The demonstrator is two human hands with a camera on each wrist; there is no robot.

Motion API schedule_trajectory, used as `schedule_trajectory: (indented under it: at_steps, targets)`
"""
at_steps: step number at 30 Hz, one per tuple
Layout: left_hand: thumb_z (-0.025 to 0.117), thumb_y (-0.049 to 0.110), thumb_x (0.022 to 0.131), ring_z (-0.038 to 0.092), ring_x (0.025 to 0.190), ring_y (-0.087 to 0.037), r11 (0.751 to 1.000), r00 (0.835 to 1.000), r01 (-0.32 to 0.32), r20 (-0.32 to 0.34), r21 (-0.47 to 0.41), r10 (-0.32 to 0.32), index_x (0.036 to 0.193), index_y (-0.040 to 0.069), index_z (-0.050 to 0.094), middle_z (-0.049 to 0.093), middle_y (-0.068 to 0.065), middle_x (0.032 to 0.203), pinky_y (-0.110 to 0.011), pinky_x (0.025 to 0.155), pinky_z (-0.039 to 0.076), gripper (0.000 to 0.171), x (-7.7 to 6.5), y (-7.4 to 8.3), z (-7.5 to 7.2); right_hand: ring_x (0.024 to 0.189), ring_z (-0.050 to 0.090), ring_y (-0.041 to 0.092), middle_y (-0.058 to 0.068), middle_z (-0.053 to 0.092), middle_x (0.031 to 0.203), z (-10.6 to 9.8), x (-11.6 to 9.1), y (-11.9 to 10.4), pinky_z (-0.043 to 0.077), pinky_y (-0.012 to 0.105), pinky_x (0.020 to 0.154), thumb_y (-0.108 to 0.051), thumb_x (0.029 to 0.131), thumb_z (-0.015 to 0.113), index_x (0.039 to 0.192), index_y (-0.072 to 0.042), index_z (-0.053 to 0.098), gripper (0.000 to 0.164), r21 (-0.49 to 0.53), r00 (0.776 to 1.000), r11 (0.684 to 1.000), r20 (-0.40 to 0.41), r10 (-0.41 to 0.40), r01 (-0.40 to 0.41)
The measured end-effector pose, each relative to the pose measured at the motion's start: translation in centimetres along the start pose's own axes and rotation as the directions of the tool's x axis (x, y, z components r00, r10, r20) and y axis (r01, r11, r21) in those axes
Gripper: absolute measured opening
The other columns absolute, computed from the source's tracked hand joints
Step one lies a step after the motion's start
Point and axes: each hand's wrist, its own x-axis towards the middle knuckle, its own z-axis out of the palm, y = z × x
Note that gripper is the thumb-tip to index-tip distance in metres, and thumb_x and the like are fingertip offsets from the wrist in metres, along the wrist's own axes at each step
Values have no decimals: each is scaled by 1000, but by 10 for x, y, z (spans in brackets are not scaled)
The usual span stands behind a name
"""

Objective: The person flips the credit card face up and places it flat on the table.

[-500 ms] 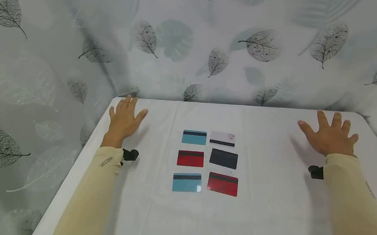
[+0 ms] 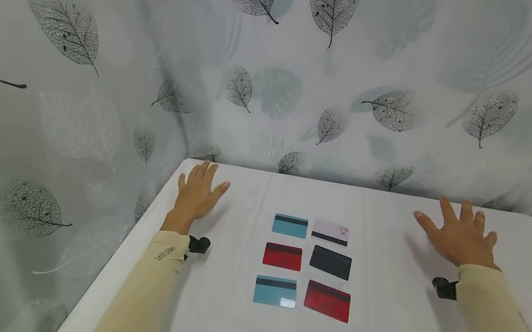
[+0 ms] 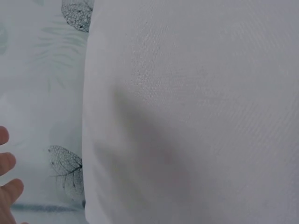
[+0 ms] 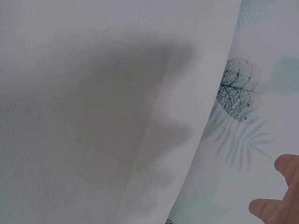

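Observation:
Both hands are held palm down with fingers spread and hold nothing. My left hand [image 2: 194, 196] is over the table's far left corner, and my right hand [image 2: 464, 239] is over the far right part. Between them lie several flat cards in two columns. The left column has a blue card [image 2: 290, 226], a red card [image 2: 282, 256] and another blue card [image 2: 275, 291]. In the right column are a white card [image 2: 330, 232], a black card [image 2: 330, 262] and a red card [image 2: 327, 301]. Dark stripes show on most cards. In each wrist view, only some fingertips appear.
A white cloth covers the table [image 2: 224, 314]. Behind it and along the left side hangs a pale curtain [image 2: 270, 128] printed with leaves. A black wrist strap mount [image 2: 199, 244] sits on the left wrist, another black mount [image 2: 444, 288] on the right.
The head view has tilted up and shifted, so table, cards and hands appear lower in it. Both hands keep their spread pose, and the cards keep their arrangement.

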Motion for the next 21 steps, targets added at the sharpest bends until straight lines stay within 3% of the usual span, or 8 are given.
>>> schedule_trajectory:
  at_steps: [6, 12, 17, 21]
  targets:
    - [39, 61, 107, 13, 158, -41, 1000, 1000, -11, 20, -10, 11, 164, 10, 27, 18, -18, 172, -72, 121, 1, 79, -3, 7, 6, 141, -3, 75, 48, -7, 158, 7, 1, -5, 3, 92, 97, -78, 99, 33, 166, -7, 5, 102, -16, 1000, 1000, -10, -16, 15]
    - [42, 61, 105, 16, 158, -39, 999, 998, -22, 58, -37, 24, 164, 11, 28, 20, -16, 172, -70, 122, 3, 79, -3, 18, 24, 141, -1, 74, 47, -4, 160, 19, 2, -13, 4, 91, 100, -80, 97, 37, 167, -8, 7, 105, -21, 1000, 999, 6, -25, 25]
    - [55, 59, 101, 23, 157, -36, 996, 993, -73, 87, -45, 77, 163, 11, 31, 26, -15, 170, -70, 122, 9, 82, 0, 39, 37, 142, 5, 73, 45, 2, 162, 26, 5, -30, 9, 89, 104, -79, 95, 42, 166, -5, 12, 106, -27, 999, 998, 7, -51, 51]
    - [63, 56, 98, 30, 155, -33, 989, 980, -142, 134, -51, 148, 163, 12, 33, 33, -13, 167, -67, 122, 17, 84, 3, 58, 51, 142, 11, 71, 44, 6, 161, 36, 5, -43, 14, 88, 105, -75, 95, 50, 165, -3, 16, 105, -22, 997, 997, 8, -76, 76]
